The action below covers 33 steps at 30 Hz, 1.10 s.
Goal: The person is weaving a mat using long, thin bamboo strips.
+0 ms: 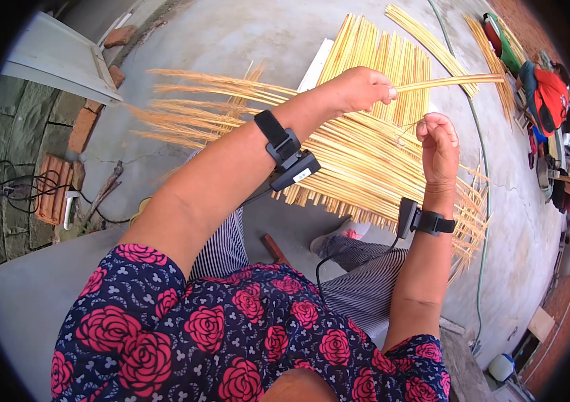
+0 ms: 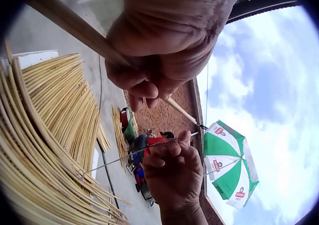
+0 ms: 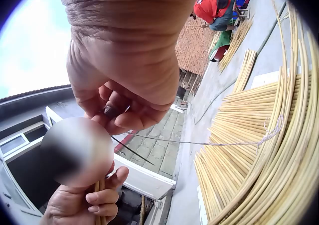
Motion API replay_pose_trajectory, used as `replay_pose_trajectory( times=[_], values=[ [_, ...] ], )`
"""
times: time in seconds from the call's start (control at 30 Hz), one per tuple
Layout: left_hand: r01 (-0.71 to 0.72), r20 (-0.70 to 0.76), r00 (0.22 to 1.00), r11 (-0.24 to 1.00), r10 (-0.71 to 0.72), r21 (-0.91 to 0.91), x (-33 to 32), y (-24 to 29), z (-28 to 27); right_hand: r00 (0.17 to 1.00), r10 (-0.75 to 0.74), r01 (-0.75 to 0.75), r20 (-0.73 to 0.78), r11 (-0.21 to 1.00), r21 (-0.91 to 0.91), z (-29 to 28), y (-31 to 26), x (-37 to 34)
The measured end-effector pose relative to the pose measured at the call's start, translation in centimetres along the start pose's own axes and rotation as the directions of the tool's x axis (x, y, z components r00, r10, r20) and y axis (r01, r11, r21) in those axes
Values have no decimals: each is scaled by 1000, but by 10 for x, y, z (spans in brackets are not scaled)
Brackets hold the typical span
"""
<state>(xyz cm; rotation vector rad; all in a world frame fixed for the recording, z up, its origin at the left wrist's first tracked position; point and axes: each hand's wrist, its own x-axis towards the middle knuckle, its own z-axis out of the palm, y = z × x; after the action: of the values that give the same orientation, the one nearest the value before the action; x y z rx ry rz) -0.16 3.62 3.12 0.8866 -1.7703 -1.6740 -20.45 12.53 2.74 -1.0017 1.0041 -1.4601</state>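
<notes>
My left hand (image 1: pixel 360 90) grips a few long, pale straw-like stalks (image 1: pixel 449 82) above a mat of stalks laid crosswise (image 1: pixel 359 161). Their tips stick out past the fingers in the left wrist view. To the right of the mat, my raised right hand (image 1: pixel 440 144) pinches a thin thread (image 3: pixel 199 143) between thumb and fingers. That thread runs taut to a knotted spot among the stalks. A slim dark needle-like piece (image 3: pixel 132 150) juts from the right fingers, and a dark band (image 3: pixel 108 110) sits on one of them.
Feathery stalk ends (image 1: pixel 184 124) spread left of the mat. Another stalk bundle (image 1: pixel 432 40) and a green hose (image 1: pixel 483 154) lie on the concrete beyond. A person in red (image 1: pixel 552 100) is at the far right. Bricks (image 1: pixel 82 128) and a black cable (image 1: pixel 13 184) lie left.
</notes>
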Motion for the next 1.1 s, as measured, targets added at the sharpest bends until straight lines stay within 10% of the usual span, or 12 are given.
replay_pose_trajectory(
  times=[0.77,0.87,0.9,0.97,1.1],
  values=[
    [125,232,968,985,-94,-120,-5,10,0,993,114,-66,-31,756,652,15,27,12],
    [109,177,980,991,-94,-80,-5,11,-7,938,256,-252,-233,967,50,17,-2,5],
    [94,171,982,995,-86,-42,-3,10,-9,963,6,-113,-271,917,-383,16,-6,2],
    [64,160,985,997,-69,35,-3,8,-11,908,-419,97,-28,274,-957,15,-12,-3],
    [45,218,975,999,-48,20,-4,10,-7,983,-183,128,31,544,-830,34,-7,-7]
  ],
)
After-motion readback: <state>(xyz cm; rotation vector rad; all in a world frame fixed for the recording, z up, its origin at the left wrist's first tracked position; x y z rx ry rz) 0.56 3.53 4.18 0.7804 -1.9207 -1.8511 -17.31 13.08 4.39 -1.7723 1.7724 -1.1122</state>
